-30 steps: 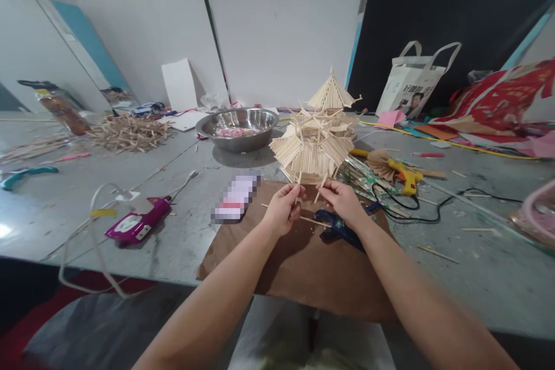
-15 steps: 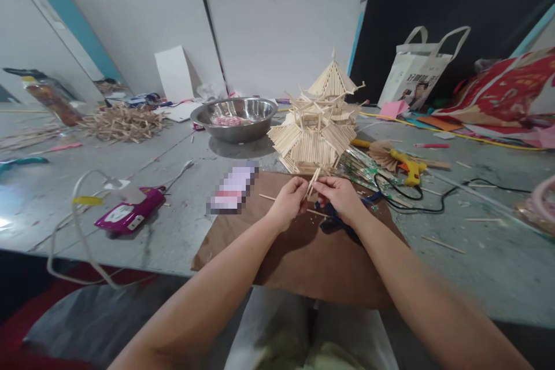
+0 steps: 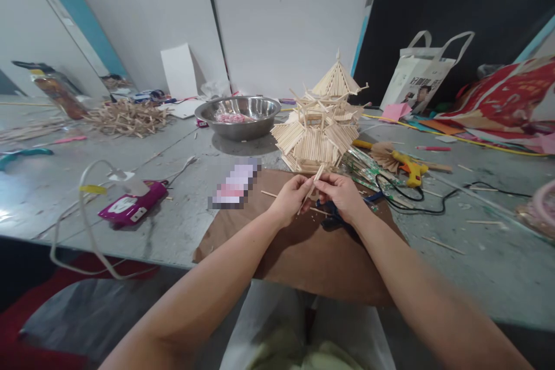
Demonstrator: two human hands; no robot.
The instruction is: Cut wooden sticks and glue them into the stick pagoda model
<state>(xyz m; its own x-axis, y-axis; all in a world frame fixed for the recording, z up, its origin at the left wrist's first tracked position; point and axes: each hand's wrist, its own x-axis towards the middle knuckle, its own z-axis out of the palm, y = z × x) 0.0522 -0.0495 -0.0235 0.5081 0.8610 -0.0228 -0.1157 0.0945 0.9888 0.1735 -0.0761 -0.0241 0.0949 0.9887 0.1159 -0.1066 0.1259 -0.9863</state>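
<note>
Thin wooden sticks (image 3: pixel 319 172) are pinched between my two hands, standing at a slant over the brown sheet (image 3: pixel 243 231). My left hand (image 3: pixel 291 199) has its fingers closed on them from the left. From the right, my right hand (image 3: pixel 340 193) grips the same sticks with thumb and forefinger. How many sticks there are I cannot make out. Just behind my hands rises a pagoda model (image 3: pixel 318 133) built of wooden sticks. Below my right hand lies a dark blue tool (image 3: pixel 332 214), partly hidden. One loose stick (image 3: pixel 269 194) lies left of my left hand and runs behind it.
Left are a phone-like blurred object (image 3: pixel 235 185), a purple power strip (image 3: pixel 132 205) with a white cable, and a heap of sticks (image 3: pixel 130 118). A steel bowl (image 3: pixel 238 118) stands behind. Right lie a yellow glue gun (image 3: pixel 411 169), its black cord (image 3: pixel 442 205), and a white bag (image 3: pixel 411 78).
The view has shifted slightly, so the scene sits a little further right. My hands have tilted the sticks slightly and stay closed on them.
</note>
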